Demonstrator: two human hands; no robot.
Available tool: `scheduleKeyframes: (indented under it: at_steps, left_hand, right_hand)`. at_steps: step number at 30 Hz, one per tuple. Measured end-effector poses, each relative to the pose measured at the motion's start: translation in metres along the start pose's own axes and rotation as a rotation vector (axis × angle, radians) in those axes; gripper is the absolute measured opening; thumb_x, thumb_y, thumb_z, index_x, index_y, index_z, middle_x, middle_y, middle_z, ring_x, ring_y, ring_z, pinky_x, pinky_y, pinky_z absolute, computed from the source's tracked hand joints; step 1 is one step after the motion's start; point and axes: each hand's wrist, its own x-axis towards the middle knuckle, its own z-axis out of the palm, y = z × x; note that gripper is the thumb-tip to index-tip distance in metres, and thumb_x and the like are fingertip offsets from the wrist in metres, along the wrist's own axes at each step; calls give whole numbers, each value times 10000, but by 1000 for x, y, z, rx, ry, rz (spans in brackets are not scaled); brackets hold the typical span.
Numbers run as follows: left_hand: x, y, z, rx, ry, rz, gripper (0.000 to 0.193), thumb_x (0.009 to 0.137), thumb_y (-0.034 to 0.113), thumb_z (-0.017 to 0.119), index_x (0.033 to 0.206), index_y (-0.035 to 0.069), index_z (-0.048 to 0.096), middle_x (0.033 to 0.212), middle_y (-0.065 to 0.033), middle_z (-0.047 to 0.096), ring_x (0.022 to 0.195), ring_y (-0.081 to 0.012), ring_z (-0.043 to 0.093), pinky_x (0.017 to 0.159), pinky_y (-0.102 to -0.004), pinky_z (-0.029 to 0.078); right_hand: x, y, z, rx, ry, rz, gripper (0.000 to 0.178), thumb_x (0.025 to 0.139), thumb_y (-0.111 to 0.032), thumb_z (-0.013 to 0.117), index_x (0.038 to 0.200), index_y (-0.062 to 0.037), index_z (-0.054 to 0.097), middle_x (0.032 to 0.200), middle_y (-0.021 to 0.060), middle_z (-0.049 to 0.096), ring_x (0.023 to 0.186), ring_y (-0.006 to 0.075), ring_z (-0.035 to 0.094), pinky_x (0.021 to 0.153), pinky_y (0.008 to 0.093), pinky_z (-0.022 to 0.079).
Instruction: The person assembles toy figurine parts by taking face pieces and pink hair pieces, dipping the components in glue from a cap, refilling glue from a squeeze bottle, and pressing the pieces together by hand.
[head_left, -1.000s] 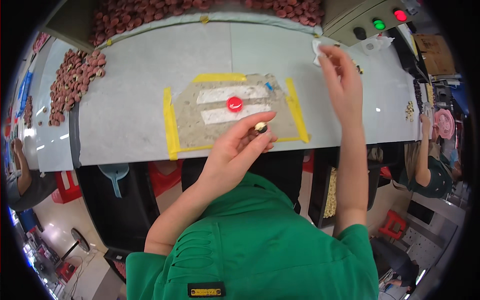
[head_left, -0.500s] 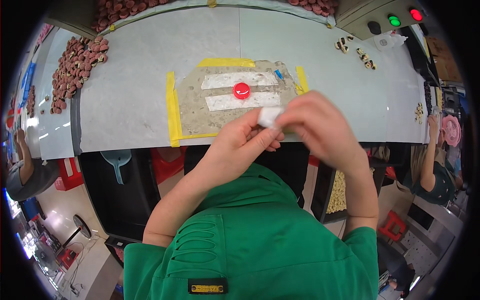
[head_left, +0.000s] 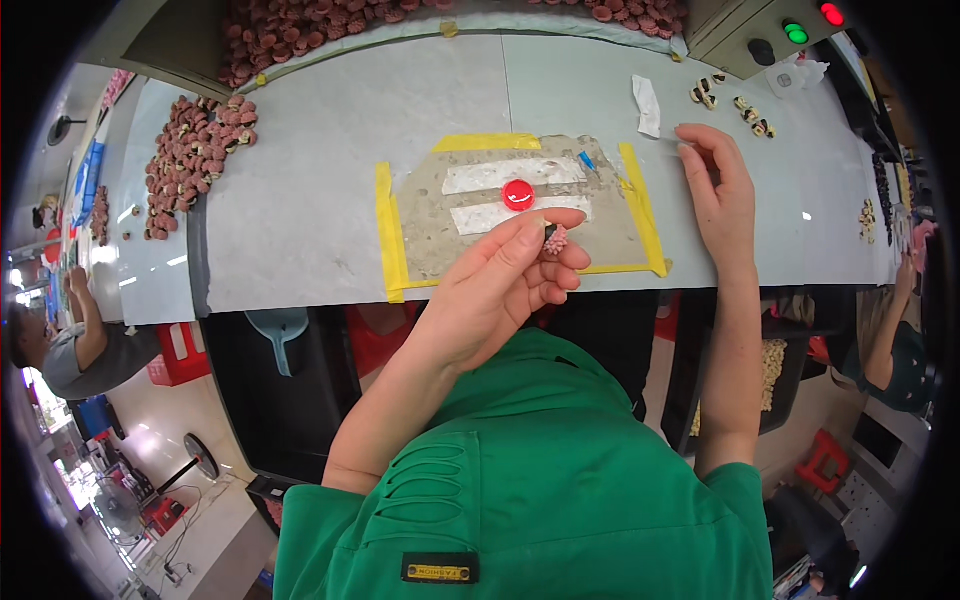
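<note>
Grey worktable (head_left: 320, 150) spanned the view, a seam splitting its top. Red plastic stool (head_left: 823, 460) stood on pale floor (head_left: 785, 442), lower right. Fan (head_left: 120, 510) sat near a white bench (head_left: 218, 548), lower left; glare (head_left: 48, 403) lit the left rim (window or lamp, couldn't tell).

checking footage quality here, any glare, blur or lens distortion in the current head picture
In the head view, the smooth grey worktop bows along its far edge; also there, glare spots mark the glossy red disc and the worktop's right side; same view, the left hand, holding a small pink-and-black bumpy piece, shows no strong motion blur.
</note>
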Motion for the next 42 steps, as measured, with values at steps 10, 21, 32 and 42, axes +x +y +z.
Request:
scheduleKeyframes:
  at_steps: [10,21,32,42]
  left_hand:
    - [-4,12,2,-42,64,87,366,1010,226,426,1324,39,430,1173,-120,572,1060,-170,560,901,-294,462]
    - [-36,126,-118,2017,783,900,229,783,86,664,1004,55,612,1136,-131,545,1101,-314,495,922,-408,403]
    - [-32,208,-166,2398,1184,1068,282,764,83,647,1044,104,627,1115,-83,585,1078,-288,519,915,-418,378]
    - [122,164,-112,2199,658,998,196,822,112,609,1001,35,585,936,-156,579,924,-343,552,802,-433,448]
  right_hand:
    - [3,-7,2,-30,18,-15,132,907,-50,554,1014,5,608,983,90,604,857,172,587,767,259,471]
    - [12,56,-37,-180,40,158,361,920,-108,534,1277,-68,495,1252,93,489,1037,191,518,821,278,436]
    - [52,45,-21,-338,5,-67,258,899,-84,558,1152,-34,571,1023,105,573,783,210,528,740,300,444]
    - [28,32,-32,-163,-67,75,174,850,-29,584,1023,-18,572,882,102,589,781,185,576,702,287,471]
